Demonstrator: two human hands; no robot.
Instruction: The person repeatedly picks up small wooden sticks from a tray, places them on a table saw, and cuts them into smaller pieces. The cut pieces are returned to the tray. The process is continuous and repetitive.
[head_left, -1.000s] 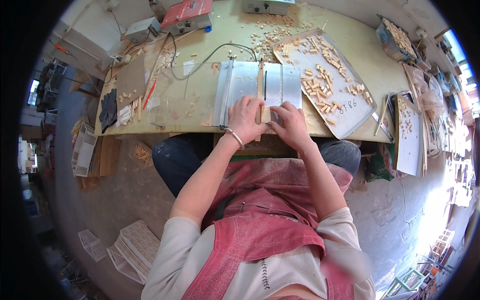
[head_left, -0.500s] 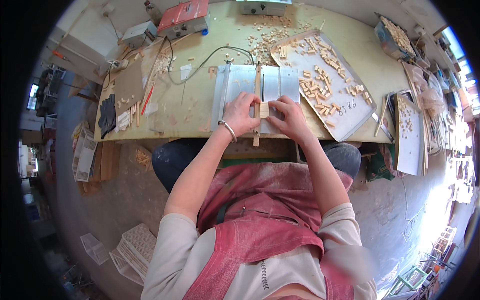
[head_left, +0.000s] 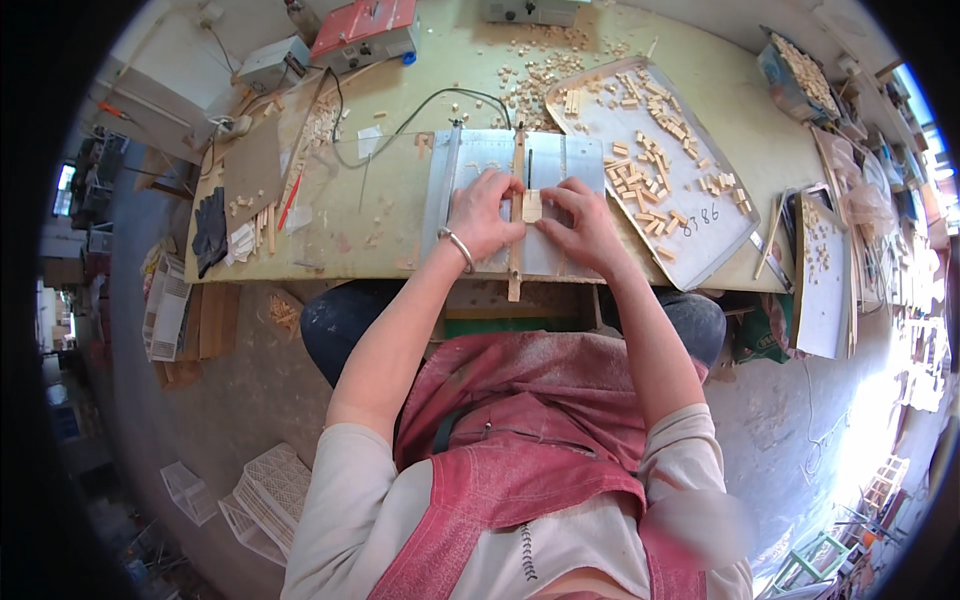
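- The left hand (head_left: 485, 218) and right hand (head_left: 588, 228), half-curled, had fingertips at opposite sides of a pale wooden piece (head_left: 532, 207); how firmly each gripped could not be told.
- The piece lay over the metal plate (head_left: 550, 165) by the slot's (head_left: 530, 165) near end; any cut was unclear.
- Many small blocks (head_left: 627, 184), apparently already cut, lay in the tray (head_left: 690, 262) on the worktop (head_left: 360, 215).

handwritten dark number (head_left: 700, 222) | metal tray (head_left: 702, 260) | green sack (head_left: 752, 342) | pale lettering (head_left: 768, 343) unclear
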